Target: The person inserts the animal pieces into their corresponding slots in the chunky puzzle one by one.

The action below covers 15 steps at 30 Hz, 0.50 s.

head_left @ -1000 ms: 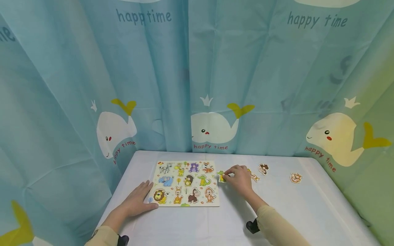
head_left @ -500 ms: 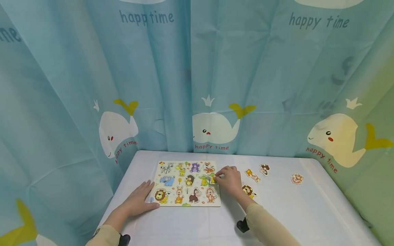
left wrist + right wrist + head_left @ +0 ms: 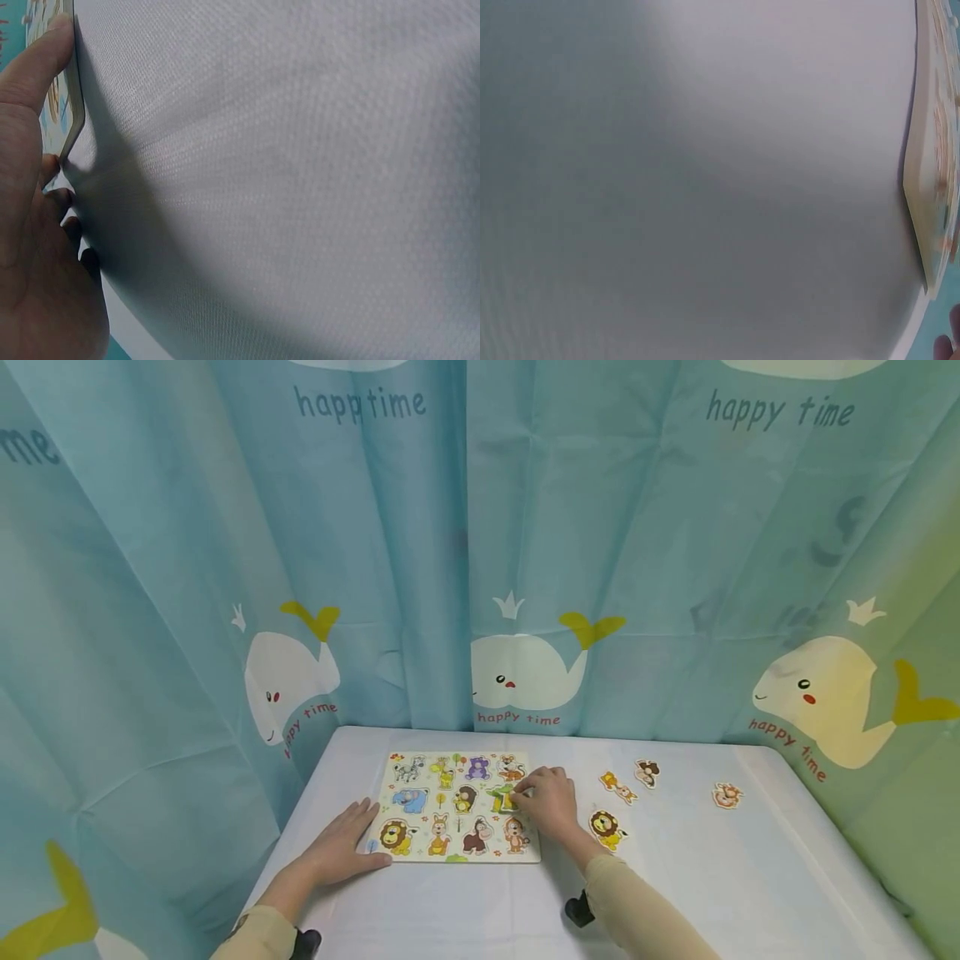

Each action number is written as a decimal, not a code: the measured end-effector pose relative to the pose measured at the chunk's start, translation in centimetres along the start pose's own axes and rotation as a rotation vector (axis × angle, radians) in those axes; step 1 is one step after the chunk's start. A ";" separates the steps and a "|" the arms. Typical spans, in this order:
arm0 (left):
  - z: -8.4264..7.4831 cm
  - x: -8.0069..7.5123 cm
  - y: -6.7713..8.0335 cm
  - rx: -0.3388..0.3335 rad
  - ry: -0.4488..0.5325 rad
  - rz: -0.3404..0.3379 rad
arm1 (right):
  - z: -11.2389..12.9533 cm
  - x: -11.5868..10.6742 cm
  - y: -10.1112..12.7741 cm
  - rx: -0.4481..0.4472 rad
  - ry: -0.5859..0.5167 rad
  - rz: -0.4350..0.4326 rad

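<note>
In the head view, a puzzle board [image 3: 421,852] lies flat on a white table [image 3: 705,877], left of centre in the lower part of the frame. The left hand [image 3: 343,846] rests at its lower left corner, fingers along the side and thumb by the near edge, extended rather than wrapped, likely to steady the board. The right hand [image 3: 551,802] reaches in from the lower right and pinches a green crocodile piece [image 3: 506,801] in a narrow grip, over the printed crocodile at the right end of the middle row; the hold from its right side probably leaves the rest of the shape visible. Whether the piece touches the board cannot be told. A lion piece [image 3: 606,831] lies just right of the forearm, with an orange piece [image 3: 624,792], a brown-and-white piece [image 3: 647,773] and an orange-brown piece [image 3: 727,795] farther up and right, perhaps set aside to keep the board's face uncovered. A strip of table separates the board's right edge from these pieces, and the surface toward the lower right gives the forearm room.

In the left wrist view, the thumb meets the board's rim at upper left; tabletop spreads to the right.

In the right wrist view, the board's raised edge slants down the right side. Only fingertips enter the lower right corner, so this angle does not show the grip
</note>
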State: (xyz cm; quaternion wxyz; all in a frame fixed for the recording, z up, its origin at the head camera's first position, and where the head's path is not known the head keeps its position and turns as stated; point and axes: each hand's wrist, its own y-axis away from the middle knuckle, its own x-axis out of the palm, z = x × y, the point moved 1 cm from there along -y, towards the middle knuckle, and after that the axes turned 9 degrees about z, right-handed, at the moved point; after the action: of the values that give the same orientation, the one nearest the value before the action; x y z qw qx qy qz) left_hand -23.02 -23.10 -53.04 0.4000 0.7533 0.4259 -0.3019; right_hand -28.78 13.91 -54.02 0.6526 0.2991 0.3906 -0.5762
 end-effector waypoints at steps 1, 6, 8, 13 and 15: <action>0.0 0.0 0.0 0.001 0.001 0.001 | 0.1 0.1 0.0 -0.002 0.002 -0.002; 0.0 0.0 0.0 0.001 0.003 0.001 | 0.5 0.5 -0.2 -0.011 0.004 -0.008; 0.0 0.0 0.0 0.001 0.003 -0.001 | 0.7 0.6 -0.2 -0.012 0.008 -0.007; 0.2 0.1 -0.1 0.000 0.000 -0.004 | 1.2 0.9 -0.3 -0.008 0.022 0.002; 0.2 0.1 -0.1 -0.006 0.000 0.000 | 1.3 0.9 -0.3 -0.007 0.022 0.001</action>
State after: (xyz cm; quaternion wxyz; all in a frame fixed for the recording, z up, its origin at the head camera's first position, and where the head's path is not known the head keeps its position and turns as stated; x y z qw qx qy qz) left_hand -23.09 -23.20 -53.28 0.4021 0.7522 0.4267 -0.3006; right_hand -28.85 12.25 -54.11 0.6496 0.3035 0.3996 -0.5712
